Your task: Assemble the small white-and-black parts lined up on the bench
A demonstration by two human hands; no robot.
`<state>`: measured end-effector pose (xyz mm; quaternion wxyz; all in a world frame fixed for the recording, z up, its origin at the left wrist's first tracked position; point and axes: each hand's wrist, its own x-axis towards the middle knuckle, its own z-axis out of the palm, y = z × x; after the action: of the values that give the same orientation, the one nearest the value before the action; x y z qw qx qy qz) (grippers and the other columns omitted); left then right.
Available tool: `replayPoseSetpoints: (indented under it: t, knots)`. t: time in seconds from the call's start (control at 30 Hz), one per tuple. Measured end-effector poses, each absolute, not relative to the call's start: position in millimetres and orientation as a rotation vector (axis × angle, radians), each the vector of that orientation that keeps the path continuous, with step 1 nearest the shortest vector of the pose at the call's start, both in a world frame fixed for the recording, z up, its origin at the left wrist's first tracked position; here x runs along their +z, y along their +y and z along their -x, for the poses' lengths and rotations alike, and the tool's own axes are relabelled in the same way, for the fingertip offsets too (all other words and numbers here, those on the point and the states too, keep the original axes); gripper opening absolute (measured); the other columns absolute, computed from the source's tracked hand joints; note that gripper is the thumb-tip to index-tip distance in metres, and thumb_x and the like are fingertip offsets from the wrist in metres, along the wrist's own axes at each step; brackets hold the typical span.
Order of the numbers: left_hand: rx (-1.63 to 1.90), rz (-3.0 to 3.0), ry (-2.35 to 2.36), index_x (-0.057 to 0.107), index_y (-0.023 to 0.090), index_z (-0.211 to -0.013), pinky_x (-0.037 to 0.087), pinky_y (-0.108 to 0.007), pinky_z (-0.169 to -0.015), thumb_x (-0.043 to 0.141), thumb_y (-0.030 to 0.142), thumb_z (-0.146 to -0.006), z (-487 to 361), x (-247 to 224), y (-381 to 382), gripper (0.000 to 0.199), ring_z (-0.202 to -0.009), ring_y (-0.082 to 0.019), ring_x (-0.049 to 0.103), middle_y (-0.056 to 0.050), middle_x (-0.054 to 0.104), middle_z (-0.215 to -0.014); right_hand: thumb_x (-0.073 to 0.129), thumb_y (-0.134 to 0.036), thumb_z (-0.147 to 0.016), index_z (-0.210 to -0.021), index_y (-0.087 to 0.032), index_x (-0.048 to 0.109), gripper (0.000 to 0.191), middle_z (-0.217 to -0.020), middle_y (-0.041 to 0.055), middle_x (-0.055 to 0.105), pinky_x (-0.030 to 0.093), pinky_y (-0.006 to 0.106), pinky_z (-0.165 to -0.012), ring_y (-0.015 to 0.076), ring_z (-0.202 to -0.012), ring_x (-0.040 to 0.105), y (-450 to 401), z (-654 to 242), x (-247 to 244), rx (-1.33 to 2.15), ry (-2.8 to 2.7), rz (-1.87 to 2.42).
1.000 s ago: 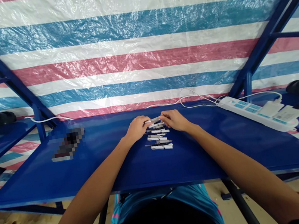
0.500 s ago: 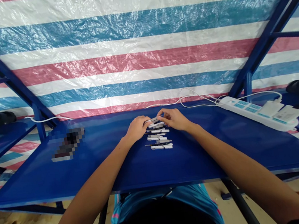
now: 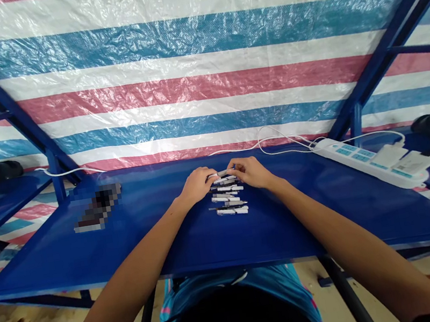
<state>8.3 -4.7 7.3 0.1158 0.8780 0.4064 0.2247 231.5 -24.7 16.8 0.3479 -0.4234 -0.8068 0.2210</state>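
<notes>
Several white, grey and black pens (image 3: 229, 198) lie crosswise in a column on the blue table (image 3: 139, 249). At the far end of that column, a grey pen (image 3: 223, 173) spans the gap between my two hands. My left hand (image 3: 198, 184) has its fingers closed at the pen's left end, with the fingertips partly hidden. Thumb and bent fingers of my right hand (image 3: 252, 172) pinch its right end. A white pen (image 3: 225, 180) lies just below the held one, close to both hands.
A white power strip (image 3: 366, 161) with plugged-in adapters and white cables (image 3: 286, 147) is at the back right. A blurred dark object (image 3: 98, 208) lies on the left. Blue metal posts (image 3: 56, 175) and a striped plastic sheet (image 3: 195, 88) stand behind the table.
Both hands stay almost in place at the far end of the pens. The grey pen between the fingers has shifted very slightly. The other pens have not moved.
</notes>
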Motion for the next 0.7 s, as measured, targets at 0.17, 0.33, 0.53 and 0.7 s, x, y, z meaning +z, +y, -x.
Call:
replayPoseSetpoints:
  t: [0.17, 0.33, 0.53, 0.7]
  knots:
    - [0.672, -2.584, 1.16, 0.078, 0.021, -0.101, 0.049, -0.034, -0.086, 0.051, 0.029, -0.102, -7.8, 7.1, -4.7, 0.029, -0.09, -0.024, 0.065, -0.007, 0.073, -0.09, 0.057, -0.042, -0.094, -0.077, -0.021, 0.064, 0.029, -0.053, -0.0022, 0.055, 0.038, 0.027, -0.061, 0.0159, -0.057, 0.054, -25.7, -230.3, 17.8, 0.558, -2.099, 1.111]
    - [0.665, -2.586, 1.171, 0.078, 0.021, -0.102, 0.049, -0.034, -0.087, 0.051, 0.029, -0.102, -8.0, 7.2, -4.9, 0.028, -0.091, -0.025, 0.066, -0.008, 0.074, -0.092, 0.053, -0.042, -0.096, -0.069, -0.02, 0.061, 0.036, -0.053, -0.0013, 0.054, 0.037, 0.028, -0.061, 0.0158, -0.057, 0.052, -26.1, -230.3, 18.4, 0.535, -2.12, 1.128]
    - [0.684, -2.605, 1.142, 0.078, 0.022, -0.106, 0.051, -0.035, -0.087, 0.05, 0.031, -0.103, -7.1, 4.4, -3.4, 0.03, -0.092, -0.025, 0.066, -0.007, 0.074, -0.092, 0.05, -0.045, -0.097, -0.066, -0.021, 0.059, 0.041, -0.052, -0.0007, 0.054, 0.036, 0.028, -0.06, 0.0159, -0.057, 0.052, -25.5, -230.5, 18.1, 0.515, -2.14, 1.123]
    - [0.668, -2.603, 1.15, 0.078, 0.021, -0.105, 0.051, -0.036, -0.089, 0.051, 0.031, -0.103, -7.9, 5.5, -4.6, 0.029, -0.093, -0.025, 0.066, -0.008, 0.075, -0.094, 0.047, -0.046, -0.097, -0.062, -0.021, 0.056, 0.045, -0.052, 0.0001, 0.055, 0.036, 0.028, -0.06, 0.0157, -0.056, 0.052, -26.2, -229.9, 19.4, 0.506, -2.163, 1.133]
